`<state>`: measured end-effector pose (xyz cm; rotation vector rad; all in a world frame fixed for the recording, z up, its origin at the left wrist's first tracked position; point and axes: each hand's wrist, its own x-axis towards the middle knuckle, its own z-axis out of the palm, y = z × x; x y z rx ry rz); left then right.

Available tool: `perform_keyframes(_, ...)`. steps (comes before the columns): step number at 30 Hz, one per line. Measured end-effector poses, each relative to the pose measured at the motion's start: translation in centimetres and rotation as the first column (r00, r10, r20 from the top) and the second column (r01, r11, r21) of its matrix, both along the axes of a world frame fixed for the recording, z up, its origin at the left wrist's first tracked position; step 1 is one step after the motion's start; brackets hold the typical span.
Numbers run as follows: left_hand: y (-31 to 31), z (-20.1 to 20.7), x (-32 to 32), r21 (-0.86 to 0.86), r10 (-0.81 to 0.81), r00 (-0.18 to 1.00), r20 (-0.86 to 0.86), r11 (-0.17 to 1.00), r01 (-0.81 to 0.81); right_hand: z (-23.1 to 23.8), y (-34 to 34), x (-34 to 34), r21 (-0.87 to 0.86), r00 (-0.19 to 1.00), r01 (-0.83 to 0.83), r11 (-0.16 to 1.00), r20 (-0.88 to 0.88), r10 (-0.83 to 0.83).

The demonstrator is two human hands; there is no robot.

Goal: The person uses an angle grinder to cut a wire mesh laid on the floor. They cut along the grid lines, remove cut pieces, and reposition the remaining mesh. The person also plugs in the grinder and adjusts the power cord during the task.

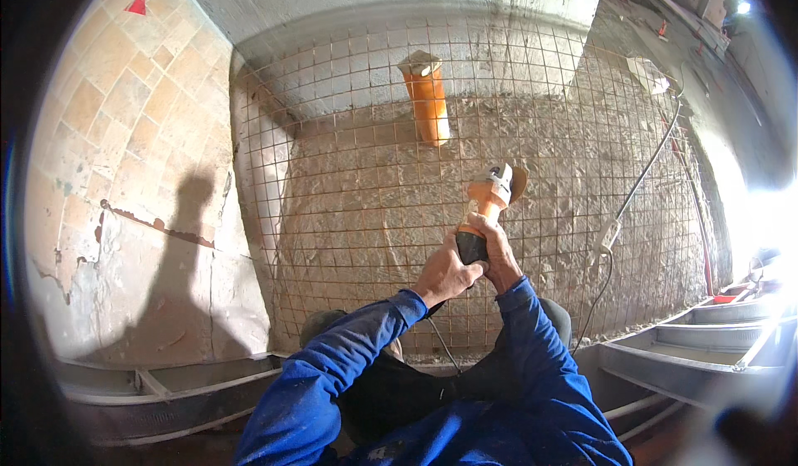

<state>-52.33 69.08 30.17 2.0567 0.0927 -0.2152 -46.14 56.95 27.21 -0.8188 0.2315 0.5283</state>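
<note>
Both my hands grip an orange angle grinder [490, 197] with a black rear end. Wrapped round the rear of its body is my left hand [446, 273]. My right hand [496, 254] closes on the orange body from the right side. At the far end of the tool, a disc [519, 183] shows beside a pale guard. Beneath the grinder spreads a rusty wire mesh [357, 208] over rough ground. Whether the disc touches the mesh, I cannot tell. An orange pipe [428, 104] stands up through the mesh farther off, its top covered.
A tiled wall [125, 100] rises at the left, a grey wall [332, 17] at the back. On the right, a cable with a white connector [609, 235] runs across the mesh. Metal frames [698, 358] lie at the lower right, and another metal frame [166, 399] at the lower left.
</note>
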Motion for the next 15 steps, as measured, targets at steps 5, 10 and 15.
perform_keyframes(5,0.2,-1.2,0.3,0.056,-0.03,0.999,0.037,0.998,0.028,-0.6,0.1,0.1,0.03,0.999,0.0,1.0,-0.034,0.001)
perform_keyframes(10,0.2,-0.6,0.0,0.085,0.002,0.998,0.059,0.996,-0.007,-0.2,0.6,0.1,-0.004,0.999,-0.02,1.0,-0.036,0.019)
perform_keyframes(15,0.3,0.4,0.0,0.042,0.044,0.998,-0.055,0.998,-0.042,-0.5,0.7,0.2,-0.007,0.999,-0.041,0.999,-0.016,0.041)
